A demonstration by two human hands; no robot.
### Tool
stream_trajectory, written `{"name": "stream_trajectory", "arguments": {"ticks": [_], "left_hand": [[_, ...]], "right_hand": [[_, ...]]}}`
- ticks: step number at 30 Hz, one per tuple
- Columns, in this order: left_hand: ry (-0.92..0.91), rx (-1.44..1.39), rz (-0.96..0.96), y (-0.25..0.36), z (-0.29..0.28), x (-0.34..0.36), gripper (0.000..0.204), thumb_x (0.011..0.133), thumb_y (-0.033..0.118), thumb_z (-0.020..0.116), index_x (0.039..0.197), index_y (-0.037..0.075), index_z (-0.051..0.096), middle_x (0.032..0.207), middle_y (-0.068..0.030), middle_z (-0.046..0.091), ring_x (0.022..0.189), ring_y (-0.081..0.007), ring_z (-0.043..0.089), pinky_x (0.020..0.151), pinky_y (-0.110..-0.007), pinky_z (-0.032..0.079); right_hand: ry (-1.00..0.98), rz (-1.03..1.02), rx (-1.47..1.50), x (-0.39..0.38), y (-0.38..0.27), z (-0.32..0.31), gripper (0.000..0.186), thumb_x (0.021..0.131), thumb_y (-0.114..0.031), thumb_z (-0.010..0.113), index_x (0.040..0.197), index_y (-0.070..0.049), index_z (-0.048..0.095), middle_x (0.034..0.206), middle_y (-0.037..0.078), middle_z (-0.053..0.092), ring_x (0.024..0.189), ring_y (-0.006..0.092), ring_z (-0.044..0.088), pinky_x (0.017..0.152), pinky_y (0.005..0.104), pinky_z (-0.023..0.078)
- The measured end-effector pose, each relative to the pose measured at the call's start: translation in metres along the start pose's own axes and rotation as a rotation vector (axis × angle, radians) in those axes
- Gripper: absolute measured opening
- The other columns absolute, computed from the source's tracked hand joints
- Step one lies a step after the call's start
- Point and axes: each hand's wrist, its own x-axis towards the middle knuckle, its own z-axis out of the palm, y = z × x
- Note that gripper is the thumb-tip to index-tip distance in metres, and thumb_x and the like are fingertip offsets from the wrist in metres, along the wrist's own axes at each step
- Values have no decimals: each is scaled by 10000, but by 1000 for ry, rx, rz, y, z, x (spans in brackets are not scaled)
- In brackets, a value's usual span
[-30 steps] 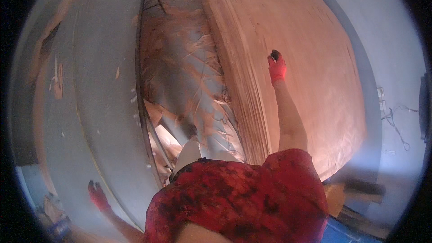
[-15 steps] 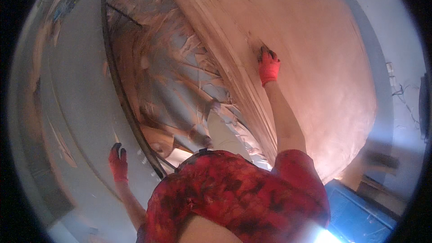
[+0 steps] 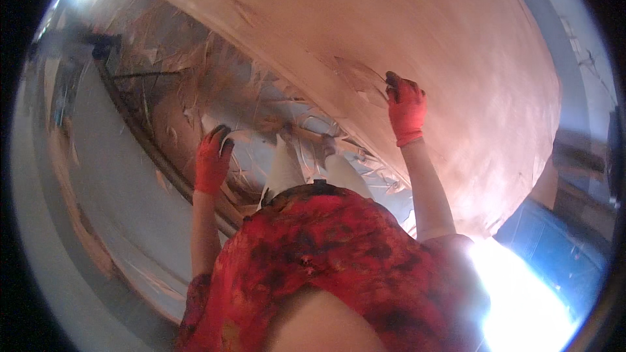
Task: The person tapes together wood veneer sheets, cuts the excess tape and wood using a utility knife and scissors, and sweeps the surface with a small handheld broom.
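A broad tan sheet [image 3: 313, 19], hide-like and smooth, spreads over the upper right. My right hand [image 3: 407, 107], in a red glove with dark fingertips, is over this sheet with its fingers pinched together. Against the fingertips lies a thin triangular flap [image 3: 360, 75] on the sheet; whether I grip it or a thin tool is too unclear to tell. My left hand [image 3: 214, 161], gloved the same way, is raised at the left with curled fingers. A pale curved strip [image 3: 244, 134] shows at its fingertips, but what the fingers enclose is hidden.
Torn tan scraps [image 3: 189, 58] lie heaped below the sheet's edge. A dark curved rail [image 3: 147, 140] runs along the left, beside a grey surface [image 3: 111, 163]. At lower right are a blue panel [image 3: 544, 241] and strong glare.
My left hand has moved right and up from the grey surface to above the scraps. My right hand has shifted slightly right and down, and a flap now shows beside it. The view has turned.
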Motion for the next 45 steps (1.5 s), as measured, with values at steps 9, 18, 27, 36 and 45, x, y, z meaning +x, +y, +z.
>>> {"name": "stream_trajectory", "arguments": {"ticks": [9, 18, 27, 36, 45], "left_hand": [[-154, -14, 625, 44, 66, 190, 446, 910, 144, 641, 1341, 69, 555, 1442, -172, 525, 1351, -388, 463, 1169, -499, 314], [-342, -14, 1069, 133, 146, 265, 648, 956, 305, 605, 1525, 94, 377, 1594, -153, 343, 1486, -377, 278, 1225, -553, 169], [-515, 172, 1145, 159, 197, 280, 618, 961, 371, 572, 1483, 70, 437, 1576, -179, 359, 1477, -385, 288, 1220, -581, 163], [25, 222, 862, 221, 171, 478, 641, 989, 355, 557, 1521, 57, 360, 1588, -241, 309, 1479, -437, 261, 1224, -568, 161], [11, 337, 684, 226, 210, 665, 686, 1002, 457, 492, 1535, 54, 338, 1597, -233, 298, 1490, -426, 239, 1225, -576, 133]], "right_hand": [[-150, 827, 269, -161, -8, -61, 360, 827, -151, 736, 1183, -103, 718, 1160, 127, 717, 1060, 298, 690, 916, 383, 545], [-70, 609, -41, -170, -68, -25, 527, 919, -207, 655, 1421, -106, 534, 1485, 157, 505, 1393, 410, 419, 1134, 497, 363], [155, 538, -51, -76, -12, -21, 554, 943, -216, 644, 1469, -132, 491, 1551, 137, 434, 1452, 394, 350, 1140, 518, 328], [-134, 279, -362, 38, 45, 31, 643, 876, -363, 664, 1475, -209, 488, 1599, 152, 329, 1459, 452, 279, 1170, 623, 227], [247, 258, -50, 260, 136, -77, 415, 942, -220, 664, 1322, -63, 604, 1312, 112, 621, 1217, 319, 547, 1043, 426, 442]]}}
